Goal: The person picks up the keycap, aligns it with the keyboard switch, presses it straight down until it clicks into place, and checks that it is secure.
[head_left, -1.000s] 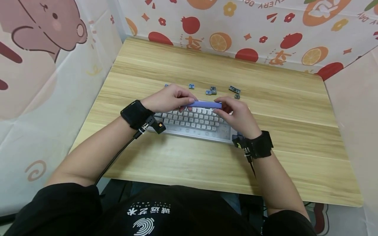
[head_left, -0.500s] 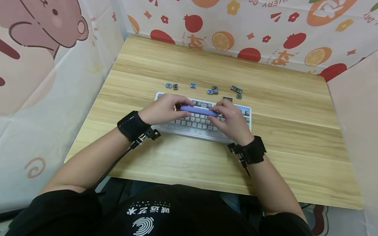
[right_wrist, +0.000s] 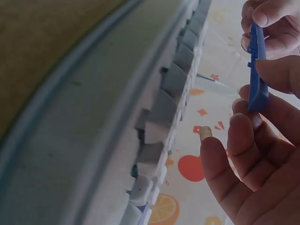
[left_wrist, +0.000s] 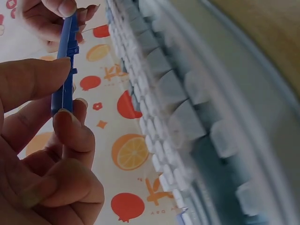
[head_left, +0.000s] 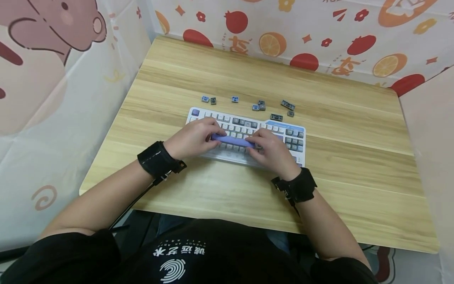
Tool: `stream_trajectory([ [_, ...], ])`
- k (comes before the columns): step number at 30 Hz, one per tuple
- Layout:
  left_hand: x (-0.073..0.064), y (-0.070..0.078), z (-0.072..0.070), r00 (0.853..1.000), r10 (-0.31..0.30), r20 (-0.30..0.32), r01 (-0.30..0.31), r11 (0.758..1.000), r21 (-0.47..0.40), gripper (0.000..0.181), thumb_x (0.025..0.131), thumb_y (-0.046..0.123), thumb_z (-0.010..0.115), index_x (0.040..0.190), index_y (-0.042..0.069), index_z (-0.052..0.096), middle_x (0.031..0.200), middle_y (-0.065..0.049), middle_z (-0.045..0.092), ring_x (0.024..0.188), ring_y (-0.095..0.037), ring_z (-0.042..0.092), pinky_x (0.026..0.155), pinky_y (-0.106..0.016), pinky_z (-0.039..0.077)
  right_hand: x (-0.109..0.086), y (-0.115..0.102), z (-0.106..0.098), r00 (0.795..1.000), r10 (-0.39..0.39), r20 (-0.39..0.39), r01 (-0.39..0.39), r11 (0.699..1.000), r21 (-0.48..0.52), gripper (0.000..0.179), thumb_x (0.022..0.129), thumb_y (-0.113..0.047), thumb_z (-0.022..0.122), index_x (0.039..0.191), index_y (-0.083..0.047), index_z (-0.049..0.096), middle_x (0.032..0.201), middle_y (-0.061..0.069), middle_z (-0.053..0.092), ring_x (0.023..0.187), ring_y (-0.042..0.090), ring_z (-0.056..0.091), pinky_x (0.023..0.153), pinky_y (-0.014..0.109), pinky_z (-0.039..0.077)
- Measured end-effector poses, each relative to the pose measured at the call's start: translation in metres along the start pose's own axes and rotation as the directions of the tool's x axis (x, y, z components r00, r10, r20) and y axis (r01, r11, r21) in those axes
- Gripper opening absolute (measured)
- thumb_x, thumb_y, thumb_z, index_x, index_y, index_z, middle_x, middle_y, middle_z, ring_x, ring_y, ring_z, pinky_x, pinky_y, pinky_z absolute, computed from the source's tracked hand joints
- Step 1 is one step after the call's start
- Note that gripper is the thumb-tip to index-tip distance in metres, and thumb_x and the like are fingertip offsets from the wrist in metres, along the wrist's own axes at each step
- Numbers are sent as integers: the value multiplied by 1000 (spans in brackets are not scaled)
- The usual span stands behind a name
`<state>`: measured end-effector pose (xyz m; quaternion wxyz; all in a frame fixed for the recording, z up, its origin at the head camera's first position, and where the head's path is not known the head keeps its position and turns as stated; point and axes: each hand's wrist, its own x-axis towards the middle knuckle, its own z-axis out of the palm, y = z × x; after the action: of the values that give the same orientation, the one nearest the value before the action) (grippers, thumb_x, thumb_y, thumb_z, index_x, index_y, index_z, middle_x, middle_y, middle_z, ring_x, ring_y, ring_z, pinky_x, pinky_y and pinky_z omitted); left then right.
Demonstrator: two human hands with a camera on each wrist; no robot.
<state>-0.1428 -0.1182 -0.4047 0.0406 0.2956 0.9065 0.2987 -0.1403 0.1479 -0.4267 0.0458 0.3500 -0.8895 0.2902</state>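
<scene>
A long purple spacebar keycap (head_left: 234, 141) is held level above the keyboard (head_left: 244, 121), apart from it. My left hand (head_left: 193, 137) pinches one end between thumb and fingers. At the other end, the thumb and fingers of my right hand (head_left: 272, 152) grip it. The left wrist view shows the spacebar (left_wrist: 68, 61) edge-on, with small clips on its underside facing the keys. In the right wrist view the keyboard's near row (right_wrist: 161, 112) has a gap with switches or mounts exposed. Part of the lower keys is hidden behind my hands in the head view.
Behind the keyboard lie several small loose dark and blue pieces, among them a single one (head_left: 235, 99) and a longer one (head_left: 287, 105). They rest on the wooden table (head_left: 340, 165). Patterned cloth (head_left: 305, 23) hangs beyond the table's back edge.
Both hands have drawn the spacebar toward the person, from over the upper part of the keyboard to above its lower rows. More of the keyboard's back and right side shows.
</scene>
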Motion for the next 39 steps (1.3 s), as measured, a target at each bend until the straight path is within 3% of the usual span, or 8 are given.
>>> stream_trajectory([
  [5,-5,-3,6,1000,25,-1,-25,1000,-3,26,86,8,73,112,5,72,102,-4,65,86,-15,59,72,-28,50,-4,0,4,999,-11,42,12,1000,-17,29,87,-16,75,114,-5,72,97,3,63,82,15,55,72,29,47],
  [11,-10,-7,13,999,34,8,-34,999,5,26,84,6,74,110,3,72,104,-8,68,94,-21,64,82,-35,53,-7,-1,8,997,-17,73,19,999,-27,26,85,-17,77,108,-7,73,93,2,64,83,16,57,74,29,49],
  [20,-15,-8,19,999,37,16,-38,997,64,21,83,6,75,104,4,74,103,-8,68,96,-22,66,85,-36,54,-10,-3,16,997,-38,68,43,997,-66,21,85,-18,78,103,-7,74,94,3,63,82,14,57,71,26,49],
  [39,-17,-14,29,1000,27,0,-27,997,70,20,83,5,74,104,6,75,97,-5,65,86,-17,63,74,-32,53,-10,-5,19,994,-39,106,47,996,-71,19,85,-12,76,104,-8,76,89,0,59,75,10,53,67,24,48],
])
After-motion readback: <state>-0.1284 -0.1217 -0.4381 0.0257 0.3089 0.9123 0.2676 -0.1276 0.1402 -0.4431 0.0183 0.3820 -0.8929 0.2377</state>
